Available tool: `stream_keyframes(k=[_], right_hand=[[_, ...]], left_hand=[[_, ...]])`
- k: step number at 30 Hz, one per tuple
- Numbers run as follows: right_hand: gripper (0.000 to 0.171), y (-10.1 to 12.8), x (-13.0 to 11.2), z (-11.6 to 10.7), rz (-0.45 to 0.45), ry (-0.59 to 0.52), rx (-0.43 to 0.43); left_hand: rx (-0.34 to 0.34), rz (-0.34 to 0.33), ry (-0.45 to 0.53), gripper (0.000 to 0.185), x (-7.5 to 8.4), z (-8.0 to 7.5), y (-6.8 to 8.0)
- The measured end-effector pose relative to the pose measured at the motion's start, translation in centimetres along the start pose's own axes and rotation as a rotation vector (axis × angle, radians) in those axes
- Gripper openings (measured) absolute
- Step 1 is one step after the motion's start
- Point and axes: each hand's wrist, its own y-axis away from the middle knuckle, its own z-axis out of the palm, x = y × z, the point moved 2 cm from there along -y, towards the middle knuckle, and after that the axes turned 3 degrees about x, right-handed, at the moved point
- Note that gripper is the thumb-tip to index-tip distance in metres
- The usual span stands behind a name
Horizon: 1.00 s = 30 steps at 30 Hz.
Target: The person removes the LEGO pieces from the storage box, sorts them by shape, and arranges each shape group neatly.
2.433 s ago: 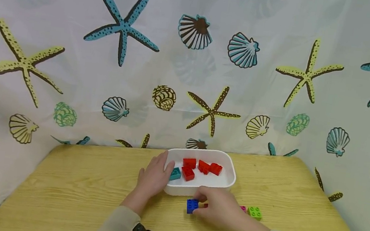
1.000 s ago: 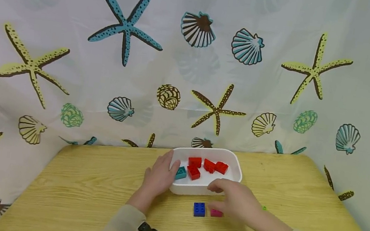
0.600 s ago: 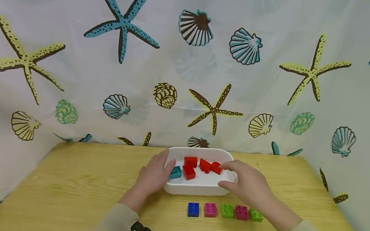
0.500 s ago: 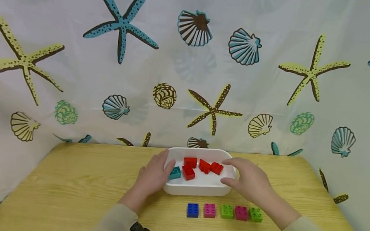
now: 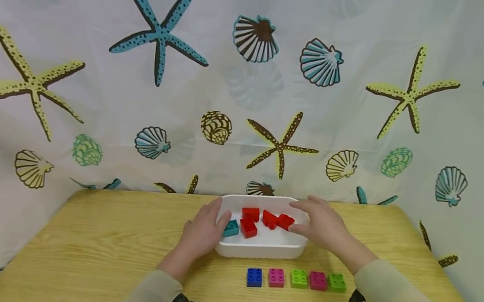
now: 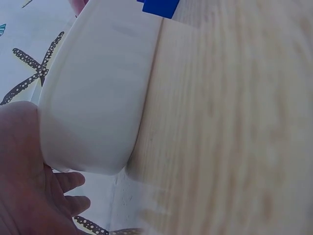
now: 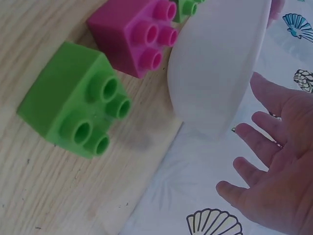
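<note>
Fingers (image 7: 257, 144) of right hand (image 5: 323, 225) spread wide at right end of white tray (image 5: 258, 251); left hand (image 5: 203, 231) relaxed, touching left end.

Free room above white tray (image 5: 262, 251), left hand (image 5: 204, 230) and right hand (image 5: 322, 224) barring its ends

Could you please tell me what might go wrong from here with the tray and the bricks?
The left hand holds one end of the white tray, while the right hand is open at the other, so lifting now might tip it. The red bricks lie loose inside and could slide. The row of bricks stands close in front, so the tray might knock it.
</note>
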Motion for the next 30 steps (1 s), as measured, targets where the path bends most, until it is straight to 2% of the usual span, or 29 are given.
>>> stream_keyframes(k=[8,17,30], right_hand=[[0.058,-1.7,0.6,1.4,0.077,0.017,-0.057],[0.059,-2.9,0.7,2.4,0.088,0.044,-0.104],[0.062,-4.0,1.1,3.5,0.123,0.012,-0.137]], left_hand=[[0.01,-0.009,-0.003,0.072,0.1,0.1,0.2],[0.021,-0.015,-0.017,0.071,0.1,0.1,0.1],[0.023,-0.003,-0.032,0.07,0.0,0.1,0.1]])
